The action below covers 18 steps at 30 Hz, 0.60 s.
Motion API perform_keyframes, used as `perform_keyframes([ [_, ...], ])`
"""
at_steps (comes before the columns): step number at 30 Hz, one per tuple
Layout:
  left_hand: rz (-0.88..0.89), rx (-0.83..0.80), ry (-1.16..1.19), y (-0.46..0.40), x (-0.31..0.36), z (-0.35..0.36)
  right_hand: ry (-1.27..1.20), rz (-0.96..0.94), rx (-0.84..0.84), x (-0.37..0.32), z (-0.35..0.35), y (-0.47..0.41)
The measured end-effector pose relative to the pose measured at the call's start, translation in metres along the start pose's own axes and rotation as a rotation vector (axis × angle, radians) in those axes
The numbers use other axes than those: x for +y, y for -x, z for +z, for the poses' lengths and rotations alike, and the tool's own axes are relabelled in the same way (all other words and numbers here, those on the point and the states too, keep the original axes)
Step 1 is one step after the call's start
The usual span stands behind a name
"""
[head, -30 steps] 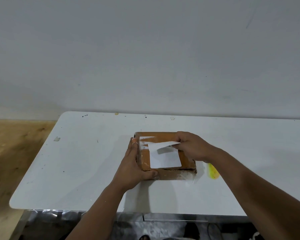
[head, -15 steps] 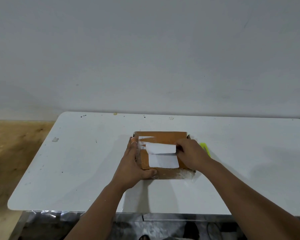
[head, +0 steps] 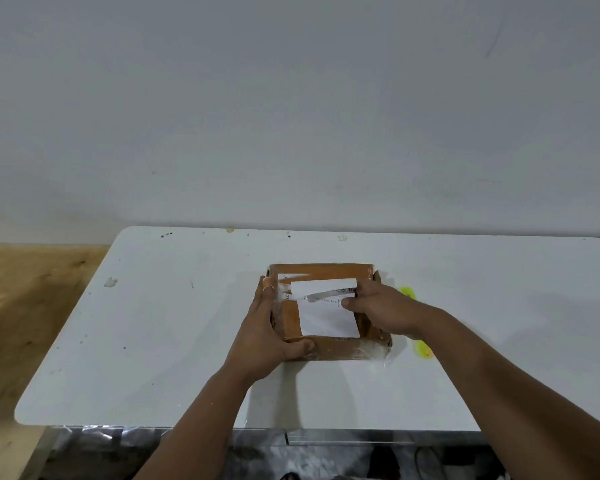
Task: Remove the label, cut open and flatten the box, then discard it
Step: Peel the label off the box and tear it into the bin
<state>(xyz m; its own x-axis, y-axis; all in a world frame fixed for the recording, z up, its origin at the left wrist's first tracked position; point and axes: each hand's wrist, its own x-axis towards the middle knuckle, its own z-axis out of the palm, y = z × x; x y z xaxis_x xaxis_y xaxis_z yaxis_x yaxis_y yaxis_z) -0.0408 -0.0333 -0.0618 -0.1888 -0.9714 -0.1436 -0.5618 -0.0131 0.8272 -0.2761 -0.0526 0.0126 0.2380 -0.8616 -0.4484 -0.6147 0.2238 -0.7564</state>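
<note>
- The brown cardboard box (head: 329, 346) lay flat near the middle of the white table (head: 160, 323), with clear tape shining on its front side.
- The left hand (head: 269, 336) held the left side of the box: the fingers lay straight along the left edge and the thumb was curled round the near left corner.
- The white label (head: 326, 318) was on the top face of the box. Its far part was peeled up and folded toward the near side, so the blank back side showed as a white strip.
- The right hand (head: 383, 308) pinched the right end of this peeled strip between the thumb and the fingers, over the right part of the box.
- A yellow-green object (head: 424, 349) lay on the table just to the right of the box, partly hidden by the right wrist; I could not tell what it was.
</note>
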Motion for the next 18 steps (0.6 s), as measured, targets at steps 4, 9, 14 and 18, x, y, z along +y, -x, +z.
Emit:
perform_keyframes([
  [4, 0.010, 0.005, -0.004, -0.001, -0.001, 0.000, -0.163, 0.035, -0.018, 0.001, -0.001, 0.001],
  [9, 0.003, 0.026, 0.007, 0.000, -0.001, 0.000, -0.193, 0.032, 0.022, -0.004, -0.001, 0.004],
  [14, 0.005, 0.005, 0.002, 0.001, 0.001, -0.001, 0.225, -0.031, 0.116, 0.000, 0.012, 0.008],
  [18, -0.010, 0.005, -0.005, 0.002, 0.003, -0.001, 0.353, -0.069, 0.242, 0.001, 0.023, 0.008],
])
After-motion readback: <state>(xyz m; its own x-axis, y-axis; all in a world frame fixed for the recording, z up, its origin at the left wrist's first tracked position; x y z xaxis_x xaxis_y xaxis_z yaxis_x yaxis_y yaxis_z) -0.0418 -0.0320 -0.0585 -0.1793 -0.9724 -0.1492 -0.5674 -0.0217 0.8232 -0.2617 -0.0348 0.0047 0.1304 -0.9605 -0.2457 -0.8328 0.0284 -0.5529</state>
